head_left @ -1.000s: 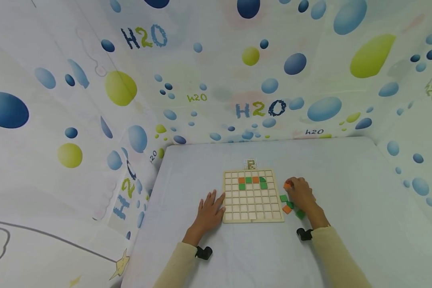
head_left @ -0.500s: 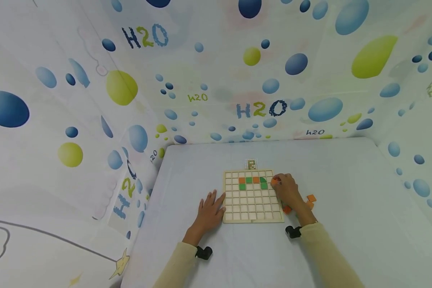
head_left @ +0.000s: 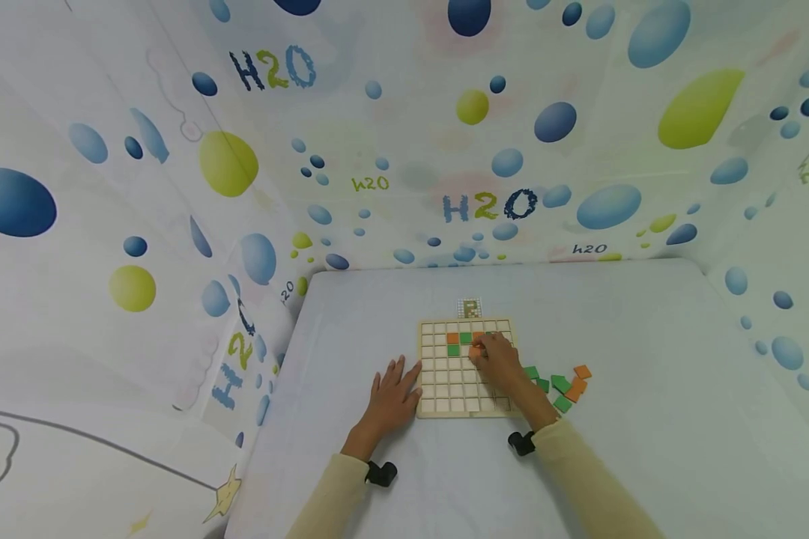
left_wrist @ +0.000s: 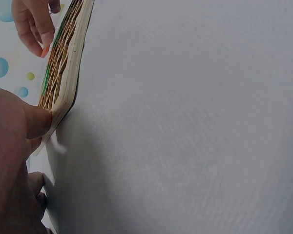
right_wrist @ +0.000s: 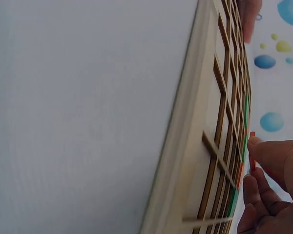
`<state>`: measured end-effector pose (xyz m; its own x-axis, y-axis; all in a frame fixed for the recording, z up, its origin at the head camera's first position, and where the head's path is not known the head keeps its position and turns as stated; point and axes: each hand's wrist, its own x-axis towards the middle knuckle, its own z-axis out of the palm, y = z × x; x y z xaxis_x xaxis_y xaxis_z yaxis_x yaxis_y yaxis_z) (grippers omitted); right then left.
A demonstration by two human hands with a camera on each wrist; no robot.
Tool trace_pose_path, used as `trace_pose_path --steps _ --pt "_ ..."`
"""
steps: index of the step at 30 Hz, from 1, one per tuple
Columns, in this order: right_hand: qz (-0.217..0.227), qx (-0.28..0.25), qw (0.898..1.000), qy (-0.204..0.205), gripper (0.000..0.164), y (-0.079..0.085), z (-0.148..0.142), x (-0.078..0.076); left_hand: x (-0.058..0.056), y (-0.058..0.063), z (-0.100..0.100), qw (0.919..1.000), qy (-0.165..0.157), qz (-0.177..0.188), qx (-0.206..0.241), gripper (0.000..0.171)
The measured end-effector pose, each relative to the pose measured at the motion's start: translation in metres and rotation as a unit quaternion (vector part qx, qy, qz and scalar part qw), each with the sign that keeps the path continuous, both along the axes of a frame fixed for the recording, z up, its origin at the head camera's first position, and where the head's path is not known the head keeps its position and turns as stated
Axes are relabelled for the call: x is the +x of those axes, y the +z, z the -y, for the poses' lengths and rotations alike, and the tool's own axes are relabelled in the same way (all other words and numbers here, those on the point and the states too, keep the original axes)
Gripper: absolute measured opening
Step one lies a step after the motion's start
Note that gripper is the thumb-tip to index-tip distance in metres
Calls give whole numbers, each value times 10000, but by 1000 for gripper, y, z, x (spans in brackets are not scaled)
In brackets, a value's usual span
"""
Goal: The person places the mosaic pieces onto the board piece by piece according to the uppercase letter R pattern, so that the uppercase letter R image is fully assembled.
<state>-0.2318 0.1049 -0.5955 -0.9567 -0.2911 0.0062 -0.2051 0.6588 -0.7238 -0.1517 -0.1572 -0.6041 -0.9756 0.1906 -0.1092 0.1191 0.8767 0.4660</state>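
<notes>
A wooden grid board (head_left: 438,411) lies on the white-covered table, with orange and green tiles set in its upper rows, among them an orange tile (head_left: 452,338) and a green tile (head_left: 453,350). My right hand (head_left: 502,363) is over the board's upper right part and pinches an orange tile (right_wrist: 252,151) between thumb and fingers, just above the grid. It hides some of the placed tiles in the head view. Fingers spread, my left hand (head_left: 392,398) rests at the board's left edge; in the left wrist view its thumb (left_wrist: 39,121) touches the board's corner.
Several loose green and orange tiles, such as an orange tile (head_left: 583,371) and a green tile (head_left: 562,404), lie on the table right of the board. A small pattern card (head_left: 470,308) lies behind the board. Patterned cloth walls stand around the table.
My right hand has moved left from the loose tiles, carrying the orange tile over the board's right edge to its upper rows. My left hand stays at the left edge.
</notes>
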Motion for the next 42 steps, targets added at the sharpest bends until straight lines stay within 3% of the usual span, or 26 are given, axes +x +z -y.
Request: trace_pose_path --steps 6,11,15,35,42 --pt "-40 -207 9996 194 15 0 19 8 0 0 0 10000 15 4 -14 56" --pt "-531 117 9978 379 6 -4 30 14 1 -1 0 10000 25 23 19 56" --pt "-639 363 9965 395 7 -8 34 16 1 -2 1 10000 -8 14 43 56" --pt "-826 539 9945 341 7 -7 34 22 1 -1 1 10000 -21 35 60 57" --pt "-465 322 9984 90 14 2 18 28 0 -3 2 10000 -65 9 -47 57"
